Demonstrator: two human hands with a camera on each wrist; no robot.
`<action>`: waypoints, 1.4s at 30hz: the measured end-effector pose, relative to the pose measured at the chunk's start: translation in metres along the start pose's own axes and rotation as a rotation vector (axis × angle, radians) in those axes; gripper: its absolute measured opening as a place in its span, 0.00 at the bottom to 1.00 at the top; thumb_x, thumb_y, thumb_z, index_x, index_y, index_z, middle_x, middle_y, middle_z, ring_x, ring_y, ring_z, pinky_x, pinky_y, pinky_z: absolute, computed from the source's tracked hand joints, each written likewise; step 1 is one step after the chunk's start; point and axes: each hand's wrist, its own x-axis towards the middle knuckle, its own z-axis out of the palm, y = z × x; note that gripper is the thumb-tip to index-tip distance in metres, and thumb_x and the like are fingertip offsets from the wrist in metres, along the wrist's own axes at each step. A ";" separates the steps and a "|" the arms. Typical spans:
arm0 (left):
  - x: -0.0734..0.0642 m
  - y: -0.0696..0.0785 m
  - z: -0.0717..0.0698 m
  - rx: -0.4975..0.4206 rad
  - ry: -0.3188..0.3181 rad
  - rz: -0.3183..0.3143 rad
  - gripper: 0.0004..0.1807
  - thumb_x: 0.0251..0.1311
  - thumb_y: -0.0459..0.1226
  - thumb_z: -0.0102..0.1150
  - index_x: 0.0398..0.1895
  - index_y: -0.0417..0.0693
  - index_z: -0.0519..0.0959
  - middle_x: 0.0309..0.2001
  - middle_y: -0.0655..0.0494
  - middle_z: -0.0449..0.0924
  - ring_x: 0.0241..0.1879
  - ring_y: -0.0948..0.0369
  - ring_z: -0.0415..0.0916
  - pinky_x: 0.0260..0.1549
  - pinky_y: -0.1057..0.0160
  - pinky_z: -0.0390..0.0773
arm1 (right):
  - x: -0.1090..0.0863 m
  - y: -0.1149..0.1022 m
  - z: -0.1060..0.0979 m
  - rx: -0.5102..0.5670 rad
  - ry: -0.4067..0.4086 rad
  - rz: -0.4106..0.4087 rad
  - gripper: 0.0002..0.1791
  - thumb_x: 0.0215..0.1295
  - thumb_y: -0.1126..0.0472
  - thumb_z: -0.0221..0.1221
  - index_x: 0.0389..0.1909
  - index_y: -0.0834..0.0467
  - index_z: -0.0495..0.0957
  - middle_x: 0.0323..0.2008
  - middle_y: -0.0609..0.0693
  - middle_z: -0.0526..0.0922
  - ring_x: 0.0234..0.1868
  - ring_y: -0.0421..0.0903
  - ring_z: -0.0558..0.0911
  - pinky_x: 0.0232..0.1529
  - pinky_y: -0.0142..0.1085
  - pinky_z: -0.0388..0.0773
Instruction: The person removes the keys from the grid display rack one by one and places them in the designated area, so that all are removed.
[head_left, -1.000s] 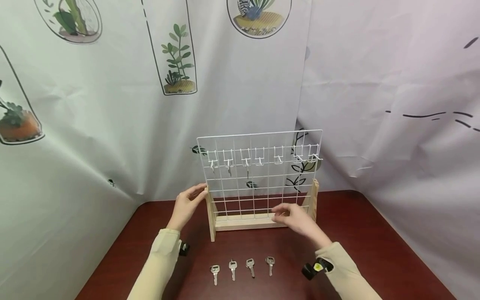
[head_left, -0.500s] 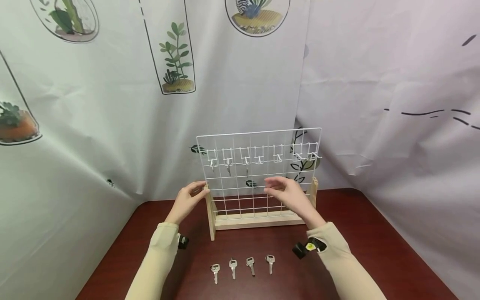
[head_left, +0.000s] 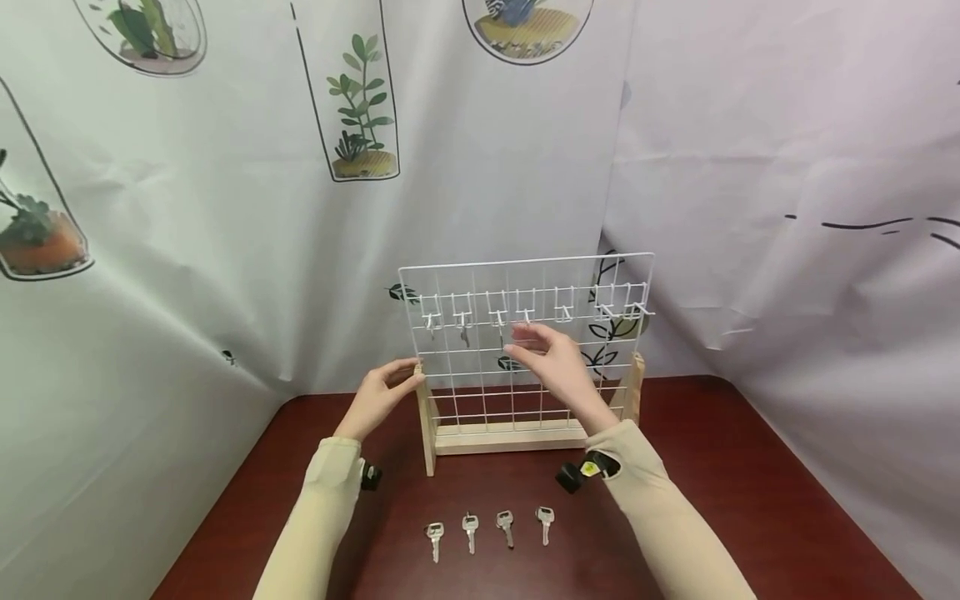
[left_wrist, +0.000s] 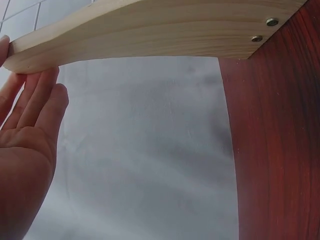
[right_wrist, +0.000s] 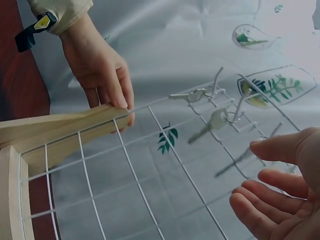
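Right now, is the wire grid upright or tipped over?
Upright: in the head view, the wire grid rises from its wooden base, the left hand pinching a side support.

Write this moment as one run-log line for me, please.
left hand: grips wooden upright | right hand: empty, near hanging keys | hanging keys: three | loose keys: four, on table

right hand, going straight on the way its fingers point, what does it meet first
The right hand would probably meet the nearest hanging key, third from the left; depth is unclear, so the wire grid might come first.
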 end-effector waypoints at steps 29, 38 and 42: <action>0.006 -0.014 0.008 -0.039 0.031 0.039 0.28 0.66 0.47 0.66 0.65 0.44 0.77 0.61 0.39 0.78 0.60 0.50 0.77 0.59 0.45 0.76 | 0.009 -0.004 0.017 0.292 0.083 0.078 0.19 0.67 0.64 0.66 0.55 0.67 0.80 0.46 0.63 0.86 0.43 0.59 0.87 0.46 0.39 0.85; 0.001 -0.015 0.005 -0.011 0.059 0.060 0.29 0.66 0.47 0.66 0.64 0.40 0.78 0.59 0.44 0.80 0.59 0.50 0.78 0.57 0.46 0.77 | 0.007 -0.005 0.023 0.439 0.098 0.089 0.16 0.66 0.67 0.66 0.51 0.70 0.81 0.42 0.66 0.85 0.38 0.54 0.87 0.45 0.42 0.86; 0.000 -0.016 0.005 0.005 0.063 0.055 0.28 0.66 0.47 0.66 0.65 0.41 0.78 0.59 0.45 0.81 0.59 0.50 0.78 0.57 0.46 0.77 | 0.005 -0.005 0.024 0.464 0.098 0.091 0.16 0.66 0.65 0.66 0.51 0.70 0.80 0.43 0.67 0.86 0.38 0.52 0.88 0.44 0.39 0.86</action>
